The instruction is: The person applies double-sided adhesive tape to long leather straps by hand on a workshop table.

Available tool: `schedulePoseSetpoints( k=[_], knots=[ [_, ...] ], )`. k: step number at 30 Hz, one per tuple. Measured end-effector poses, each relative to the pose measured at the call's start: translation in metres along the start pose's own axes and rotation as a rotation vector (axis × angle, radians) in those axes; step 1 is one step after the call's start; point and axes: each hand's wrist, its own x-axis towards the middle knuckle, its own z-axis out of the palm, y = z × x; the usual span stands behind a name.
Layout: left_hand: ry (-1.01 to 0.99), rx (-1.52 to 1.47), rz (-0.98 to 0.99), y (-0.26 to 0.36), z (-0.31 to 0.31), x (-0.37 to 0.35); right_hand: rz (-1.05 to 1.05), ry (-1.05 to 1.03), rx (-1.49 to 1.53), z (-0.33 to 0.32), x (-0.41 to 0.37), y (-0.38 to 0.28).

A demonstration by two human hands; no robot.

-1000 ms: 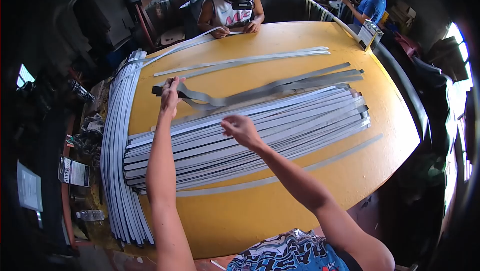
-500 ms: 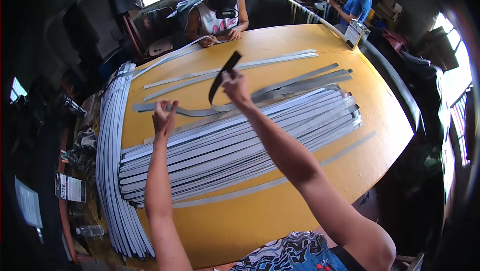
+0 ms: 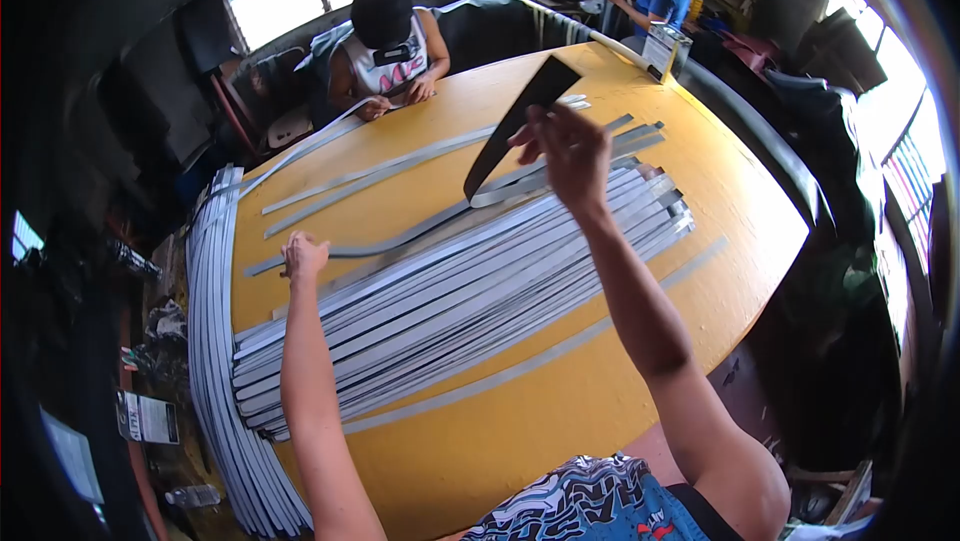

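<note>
A long strip, grey on one face, runs across the table near its middle. Its right part is lifted and folded back, showing a black face. My right hand is raised and pinches this lifted part between thumb and fingers. Over the strip's left end, my left hand has its fingers curled and closed on it. Just below lies a wide bundle of grey-white strips, side by side. More loose strips lie beyond my right hand.
A second bundle of strips hangs over the yellow table's left edge. Across the table a person handles a pale strip; another person works at the back right. A metal can stands at the far corner.
My right hand has moved right and up, lifting more of the strip with its black face turned out. The left hand has come slightly lower and left, fingers more curled. The view has shifted.
</note>
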Motion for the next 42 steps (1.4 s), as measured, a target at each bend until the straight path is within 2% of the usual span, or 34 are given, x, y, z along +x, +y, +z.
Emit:
schedulePoseSetpoints(
  k=[1,2,4,5,6,8,9,10,11,13,14,15,17,19,21,23,25,27,29,32,34,37,39,40,42],
  knots=[
    [-0.137,0.021,0.026,0.004,-0.001,0.007,-0.012,-0.034,0.058,0.002,-0.008,-0.003],
    [-0.313,-0.145,0.016,0.017,-0.013,0.004,0.015,-0.088,0.126,0.007,-0.018,-0.004],
    [-0.288,-0.336,0.428,0.074,-0.041,-0.050,0.113,-0.192,0.263,0.026,-0.047,0.000],
    [-0.335,-0.605,0.605,0.115,-0.072,-0.097,0.174,-0.242,0.333,0.037,-0.061,0.003],
    [-0.401,-0.668,0.620,0.152,-0.094,-0.129,0.164,-0.269,0.332,0.049,-0.074,0.008],
    [0.053,-0.715,0.810,0.173,-0.061,-0.140,0.074,-0.313,0.240,0.060,-0.100,0.006],
    [0.154,-0.836,0.737,0.182,-0.050,-0.138,-0.010,-0.331,0.147,0.060,-0.110,0.000],
    [-0.009,-1.198,0.531,0.191,-0.051,-0.138,-0.043,-0.253,0.123,0.055,-0.117,-0.009],
    [0.064,-1.078,0.550,0.196,-0.056,-0.129,-0.012,-0.171,0.193,0.053,-0.128,-0.008],
    [0.052,-1.153,0.571,0.203,-0.074,-0.132,0.413,0.007,0.534,0.046,-0.143,0.019],
    [0.032,-1.210,0.655,0.209,-0.090,-0.140,0.707,0.024,0.622,0.040,-0.133,0.036],
    [0.002,-1.263,0.735,0.214,-0.108,-0.152,0.955,0.084,0.892,0.035,-0.122,0.046],
    [-0.013,-1.239,0.840,0.222,-0.134,-0.180,1.077,0.207,1.147,0.022,-0.086,0.058],
    [0.038,-1.165,0.948,0.217,-0.145,-0.200,0.811,0.114,1.497,0.000,-0.049,0.122],
    [0.090,-1.229,0.809,0.201,-0.149,-0.225,0.836,0.383,1.480,-0.029,0.001,0.135],
    [0.154,-1.357,0.615,0.171,-0.149,-0.241,0.863,0.381,1.576,-0.071,0.046,0.183],
    [0.166,-1.608,0.495,0.122,-0.140,-0.249,0.781,0.503,1.418,-0.114,0.080,0.221],
    [0.221,-1.760,0.309,0.077,-0.135,-0.268,0.577,0.514,1.164,-0.170,0.078,0.218],
    [0.251,-1.892,0.201,0.042,-0.132,-0.293,0.715,0.578,1.148,-0.225,0.108,0.272],
    [0.218,-1.999,0.111,-0.015,-0.126,-0.323,0.700,0.538,0.880,-0.288,0.101,0.257],
    [0.218,-2.014,0.065,-0.046,-0.125,-0.341,0.707,0.579,0.870,-0.319,0.092,0.249],
    [0.287,-2.042,-0.034,-0.059,-0.128,-0.368,0.675,0.608,0.931,-0.371,0.095,0.286],
    [0.392,-2.025,-0.148,-0.072,-0.130,-0.381,0.700,0.615,0.848,-0.387,0.094,0.272],
    [0.342,-1.995,-0.113,-0.078,-0.129,-0.388,0.698,0.617,0.846,-0.389,0.091,0.257],
    [0.359,-1.934,-0.152,-0.076,-0.131,-0.401,0.551,0.761,0.758,-0.389,0.078,0.226]
  ],
)
